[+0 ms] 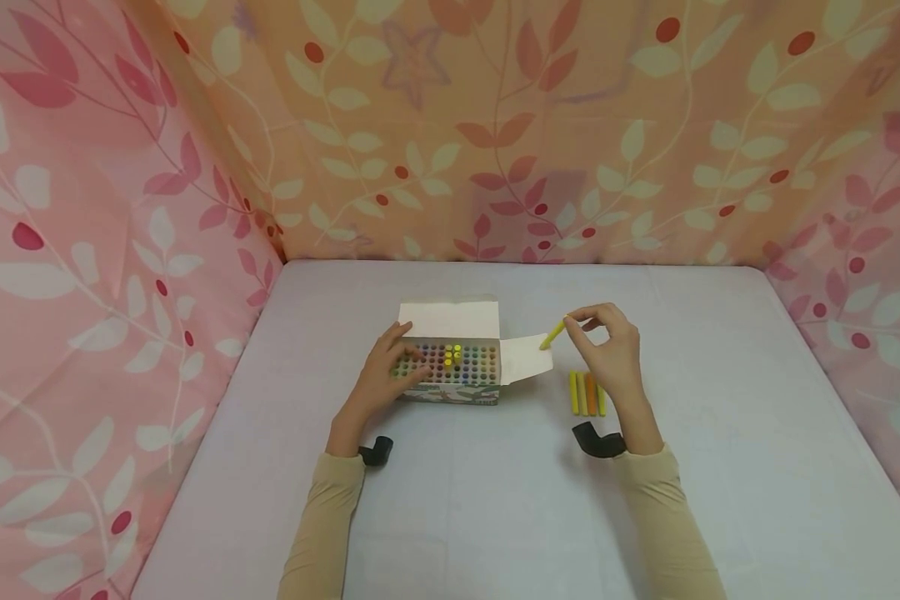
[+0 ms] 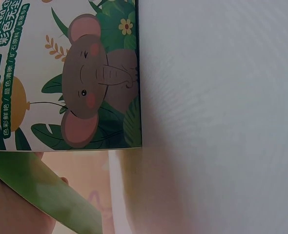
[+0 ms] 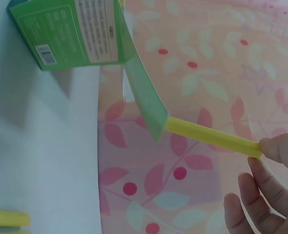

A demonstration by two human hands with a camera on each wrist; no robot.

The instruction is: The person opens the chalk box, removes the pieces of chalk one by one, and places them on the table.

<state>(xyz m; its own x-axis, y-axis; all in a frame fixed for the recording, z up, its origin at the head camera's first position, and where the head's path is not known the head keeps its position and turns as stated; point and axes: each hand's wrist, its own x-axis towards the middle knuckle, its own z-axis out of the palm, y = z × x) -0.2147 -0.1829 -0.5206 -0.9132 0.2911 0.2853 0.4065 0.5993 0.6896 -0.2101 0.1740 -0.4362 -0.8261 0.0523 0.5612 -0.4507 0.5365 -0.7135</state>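
Observation:
My right hand (image 1: pixel 607 350) pinches a yellow chalk stick (image 3: pixel 215 136) by one end between thumb and fingertips. It holds the chalk above the right side flap (image 1: pixel 525 358) of an open chalk box (image 1: pixel 461 394). Inside the box stand many coloured chalks, with several yellow ones (image 1: pixel 452 357) sticking up above the others. My left hand (image 1: pixel 381 367) is at the box's left end, its fingers spread loosely over that side. The left wrist view has the box's printed elephant front (image 2: pixel 90 83) and a green flap (image 2: pixel 46 190) partly covering the hand.
Several yellow chalks (image 1: pixel 574 393) and an orange one (image 1: pixel 591 394) lie in a row on the white table (image 1: pixel 465 483), right of the box. The lid (image 1: pixel 450 319) stands raised at the back. Floral curtains (image 1: pixel 495 125) surround the table.

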